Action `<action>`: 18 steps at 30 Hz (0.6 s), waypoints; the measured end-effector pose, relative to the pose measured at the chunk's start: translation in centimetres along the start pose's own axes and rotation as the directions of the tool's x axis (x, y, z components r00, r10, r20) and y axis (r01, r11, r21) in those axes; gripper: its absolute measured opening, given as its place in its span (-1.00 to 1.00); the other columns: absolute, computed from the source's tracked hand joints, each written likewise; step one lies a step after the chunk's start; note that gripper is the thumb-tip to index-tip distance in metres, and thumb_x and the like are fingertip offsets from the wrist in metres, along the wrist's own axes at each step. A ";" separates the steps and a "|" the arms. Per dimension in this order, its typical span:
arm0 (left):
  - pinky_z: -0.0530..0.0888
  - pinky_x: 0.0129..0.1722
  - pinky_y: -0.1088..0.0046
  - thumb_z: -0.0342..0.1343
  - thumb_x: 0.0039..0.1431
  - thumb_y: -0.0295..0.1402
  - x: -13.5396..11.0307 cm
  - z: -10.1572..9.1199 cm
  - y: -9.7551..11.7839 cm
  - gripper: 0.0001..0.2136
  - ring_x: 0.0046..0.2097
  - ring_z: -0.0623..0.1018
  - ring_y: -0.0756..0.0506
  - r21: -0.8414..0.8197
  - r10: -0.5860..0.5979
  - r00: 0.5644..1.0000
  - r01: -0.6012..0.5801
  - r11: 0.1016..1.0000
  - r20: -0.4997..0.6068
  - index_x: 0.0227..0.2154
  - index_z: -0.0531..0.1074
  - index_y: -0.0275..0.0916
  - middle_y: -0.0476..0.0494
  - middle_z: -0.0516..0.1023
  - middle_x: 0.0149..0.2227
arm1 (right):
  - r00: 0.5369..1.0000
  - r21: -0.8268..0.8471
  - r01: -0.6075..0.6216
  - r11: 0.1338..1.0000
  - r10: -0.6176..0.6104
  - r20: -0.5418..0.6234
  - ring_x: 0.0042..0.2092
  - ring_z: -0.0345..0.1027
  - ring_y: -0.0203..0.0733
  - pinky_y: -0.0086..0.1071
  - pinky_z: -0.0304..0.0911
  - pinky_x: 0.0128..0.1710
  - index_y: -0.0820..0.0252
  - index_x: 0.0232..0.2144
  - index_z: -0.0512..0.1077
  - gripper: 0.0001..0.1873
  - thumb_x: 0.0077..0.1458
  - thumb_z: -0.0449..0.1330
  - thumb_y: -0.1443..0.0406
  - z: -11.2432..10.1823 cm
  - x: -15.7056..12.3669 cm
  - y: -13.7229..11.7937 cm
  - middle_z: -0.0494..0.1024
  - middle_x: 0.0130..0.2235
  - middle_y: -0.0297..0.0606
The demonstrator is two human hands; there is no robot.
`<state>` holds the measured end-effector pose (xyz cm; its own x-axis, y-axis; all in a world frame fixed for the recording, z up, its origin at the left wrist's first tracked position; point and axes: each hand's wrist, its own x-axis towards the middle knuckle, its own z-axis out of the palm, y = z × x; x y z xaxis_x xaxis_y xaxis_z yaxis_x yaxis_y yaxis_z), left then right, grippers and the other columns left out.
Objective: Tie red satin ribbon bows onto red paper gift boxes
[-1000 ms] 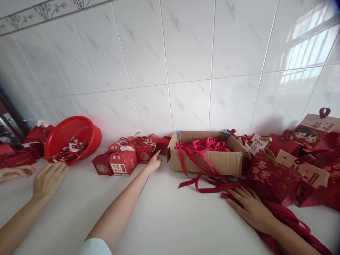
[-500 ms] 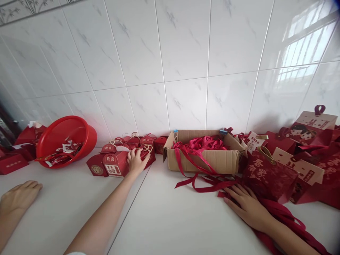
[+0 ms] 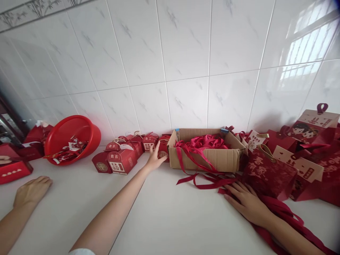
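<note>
My left hand (image 3: 154, 158) reaches across the white counter and its fingers close round a small red gift box (image 3: 163, 152), which stands against the left end of a cardboard box (image 3: 212, 159). More small red gift boxes (image 3: 120, 160) sit in a cluster just left of that hand. My right hand (image 3: 245, 202) lies flat with fingers spread on dark red ribbons (image 3: 209, 180) that trail out of the cardboard box. The box holds a heap of red ribbon (image 3: 205, 142).
A tilted red plastic basin (image 3: 73, 136) with red and white bits leans on the tiled wall at the left. Another person's hand (image 3: 33, 190) rests on the counter at far left, near a flat red box (image 3: 13, 171). Large red gift bags (image 3: 268, 173) crowd the right.
My left hand has moved right from the cluster of small boxes to the one beside the cardboard box. The other person's hand shifted slightly. My right hand stays on the ribbons.
</note>
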<state>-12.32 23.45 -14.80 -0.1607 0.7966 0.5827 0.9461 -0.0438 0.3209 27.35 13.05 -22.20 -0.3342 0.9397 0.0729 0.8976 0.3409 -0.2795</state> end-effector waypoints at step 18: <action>0.11 0.12 -0.22 0.24 -0.15 -0.01 -6.3 -11.1 -9.8 -0.08 0.28 0.03 -0.52 0.044 -0.481 0.783 0.539 0.841 -0.393 0.22 -0.09 -0.22 -0.49 -0.01 0.25 | 0.997 0.012 0.021 1.000 -0.020 -0.077 0.27 0.07 0.12 0.15 -0.10 0.24 0.07 0.13 0.34 -0.40 0.22 -0.14 -0.06 0.6 0.0 0.4 0.36 0.18 -0.17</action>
<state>-23.67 12.16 -13.30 -0.6920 0.4082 0.5955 0.7215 0.4191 0.5511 27.49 13.19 -22.84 -0.3287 0.9321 0.1520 0.8870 0.3600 -0.2893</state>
